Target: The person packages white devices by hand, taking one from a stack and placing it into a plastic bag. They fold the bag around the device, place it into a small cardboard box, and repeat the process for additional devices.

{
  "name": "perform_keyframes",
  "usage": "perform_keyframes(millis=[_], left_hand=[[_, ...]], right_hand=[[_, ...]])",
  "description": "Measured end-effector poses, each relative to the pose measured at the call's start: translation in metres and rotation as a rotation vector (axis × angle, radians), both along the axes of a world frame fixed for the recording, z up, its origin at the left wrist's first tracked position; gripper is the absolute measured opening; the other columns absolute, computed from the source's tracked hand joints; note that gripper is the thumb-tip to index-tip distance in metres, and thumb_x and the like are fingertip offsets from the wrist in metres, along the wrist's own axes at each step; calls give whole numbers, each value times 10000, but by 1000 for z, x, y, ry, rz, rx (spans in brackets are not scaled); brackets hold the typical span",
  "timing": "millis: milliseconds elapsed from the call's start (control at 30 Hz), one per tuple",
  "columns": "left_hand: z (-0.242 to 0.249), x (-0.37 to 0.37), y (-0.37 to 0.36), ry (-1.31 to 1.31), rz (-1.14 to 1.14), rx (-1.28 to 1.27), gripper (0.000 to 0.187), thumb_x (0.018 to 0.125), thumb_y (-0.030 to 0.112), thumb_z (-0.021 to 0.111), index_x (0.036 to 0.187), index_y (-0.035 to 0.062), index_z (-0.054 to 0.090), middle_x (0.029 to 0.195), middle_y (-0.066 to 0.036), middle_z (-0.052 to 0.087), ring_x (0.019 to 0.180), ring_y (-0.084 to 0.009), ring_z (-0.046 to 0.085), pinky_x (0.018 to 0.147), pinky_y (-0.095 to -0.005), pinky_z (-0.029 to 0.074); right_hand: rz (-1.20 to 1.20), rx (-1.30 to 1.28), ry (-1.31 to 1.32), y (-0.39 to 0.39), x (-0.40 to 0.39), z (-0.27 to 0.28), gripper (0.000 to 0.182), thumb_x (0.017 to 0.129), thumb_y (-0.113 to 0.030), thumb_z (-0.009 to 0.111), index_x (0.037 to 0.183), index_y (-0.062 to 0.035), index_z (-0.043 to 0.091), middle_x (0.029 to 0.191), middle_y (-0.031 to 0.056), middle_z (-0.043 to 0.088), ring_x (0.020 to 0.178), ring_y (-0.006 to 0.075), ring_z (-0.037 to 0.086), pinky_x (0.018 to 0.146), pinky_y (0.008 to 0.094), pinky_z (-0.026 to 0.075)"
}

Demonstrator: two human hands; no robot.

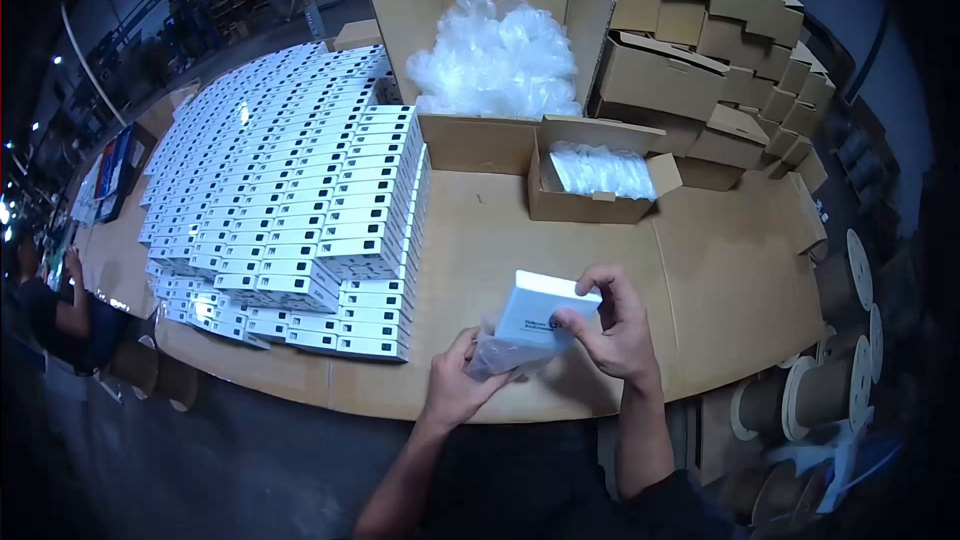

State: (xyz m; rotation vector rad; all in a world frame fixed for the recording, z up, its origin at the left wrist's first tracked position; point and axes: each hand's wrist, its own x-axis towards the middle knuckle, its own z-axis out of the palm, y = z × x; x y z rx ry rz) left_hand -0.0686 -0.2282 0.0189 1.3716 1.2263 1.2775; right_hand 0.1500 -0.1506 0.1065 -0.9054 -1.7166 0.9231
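A small white box [538,308] with dark print is partly inside a clear plastic bag [490,354], above the front part of the cardboard-covered table. My left hand [462,380] grips the bag at the box's lower left end. My right hand [615,325] pinches the box's upper right corner, thumb on the printed face and fingers behind its edge. Beyond my hands, an open brown carton [580,208] holds several clear-wrapped packs [603,174].
Large stacks of white boxes [290,190] fill the table's left side. A big carton [400,2] of clear bags [495,55] stands at the back. Brown cartons [660,80] are piled at the right rear. Spools [800,398] stand lower right. Another person [70,315] is far left.
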Motion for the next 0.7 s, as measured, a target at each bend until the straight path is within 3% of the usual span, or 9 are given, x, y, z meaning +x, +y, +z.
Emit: perform_keyframes(millis=[100,200,300,333,400,467,567,600,700], left_hand=[[4,0,1,26,-61,-66,597,791,64,891,1300,-31,594,1115,-143,751,1061,-201,724,917,-352,582],[10,5,-3,-226,-134,-58,500,922,147,805,1330,-36,582,1209,-119,705,1137,-168,663,995,-343,533],[-23,6,-3,-627,-110,-160,399,1067,226,615,1360,-39,559,1265,-98,657,1158,-146,612,1029,-334,496],[-31,6,-3,-583,-77,-163,387,1089,233,559,1363,-40,553,1256,-95,657,1141,-144,615,1016,-326,498],[-42,7,-3,-497,-12,-166,384,1134,247,447,1370,-42,541,1238,-90,658,1106,-139,622,991,-309,504],[-39,8,-3,-650,43,-172,361,1131,230,458,1353,-40,547,1217,-94,663,1094,-140,629,969,-308,516],[-27,9,-1,-742,84,-152,357,1135,242,443,1318,-43,556,1197,-106,670,1087,-152,647,953,-315,544],[-26,6,0,-738,69,-147,368,1138,254,432,1312,-43,561,1199,-110,670,1089,-156,650,953,-319,550],[-31,-3,4,-646,10,-111,424,1146,282,393,1346,-54,557,1270,-134,654,1161,-184,636,1018,-335,521]], right_hand=[[75,66,-32,6,-4,4,264,884,-99,808,1041,-30,608,891,69,661,817,152,655,756,316,524],[83,-19,-98,11,-11,5,216,921,-107,768,1041,-8,618,915,101,682,847,190,679,803,339,535],[123,-109,-137,14,-14,-1,175,956,-112,724,1028,8,620,918,124,691,861,197,685,821,337,540],[174,-113,-192,16,-13,-4,203,993,-130,690,1117,9,608,995,121,705,926,178,679,839,325,542],[159,-266,38,13,-18,-17,241,1012,-139,675,1190,-3,586,1047,103,700,974,159,664,855,309,539],[144,-410,257,8,-18,-38,324,1026,-125,663,1302,-14,537,1134,76,681,1032,119,629,877,271,531],[169,-594,438,-9,-13,-60,328,1001,-78,683,1289,2,548,1117,74,680,990,101,627,877,249,520],[156,-682,512,-16,-17,-63,256,989,-43,693,1218,17,596,1071,63,688,947,91,627,860,240,518],[50,-651,622,-25,-26,-84,139,996,-35,686,1119,17,647,1016,49,695,918,92,635,857,243,521]])
